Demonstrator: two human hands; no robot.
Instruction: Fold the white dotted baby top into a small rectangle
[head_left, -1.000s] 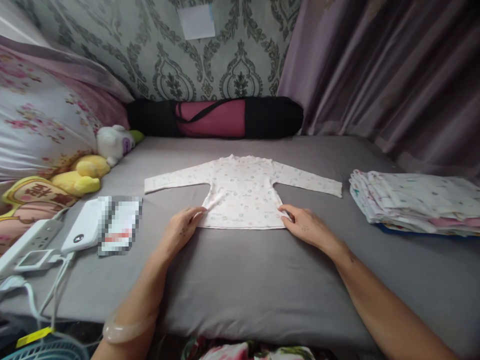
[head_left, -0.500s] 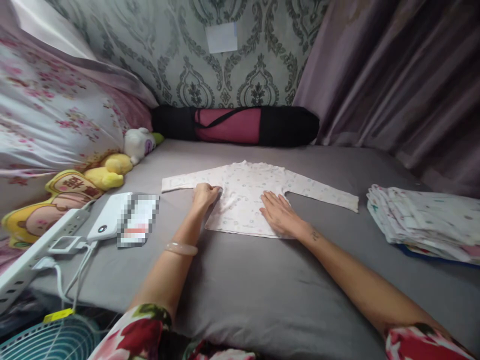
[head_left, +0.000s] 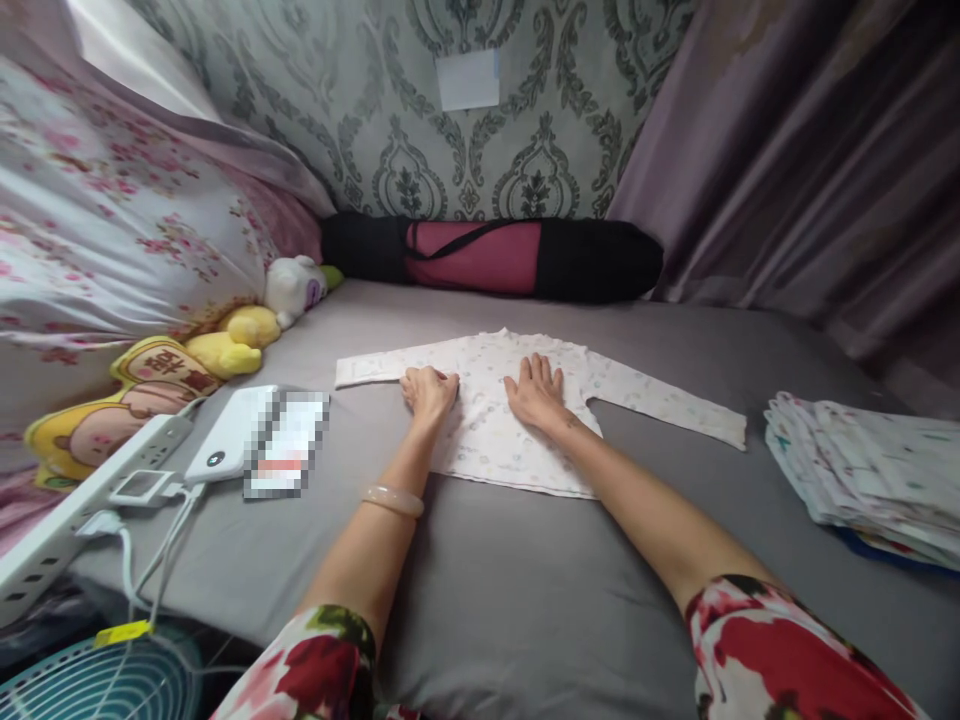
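Right hand has moved higher on the shirt — spread on the grey sheet — palm flat, gripping nothing. Left hand curls at the shirt's side, perhaps pinching cloth. Smoothing seems in hand; next calls for a steady palm. Beyond: long bag.

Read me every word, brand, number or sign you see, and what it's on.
"福", probably, on the yellow plush; the character beside it is too blurred.
White box: round dark mark, too small to read.
Flat item beside it: pixelated, unreadable.
Yellow tag: nothing legible.
Shirt: tiny prints, nothing legible.
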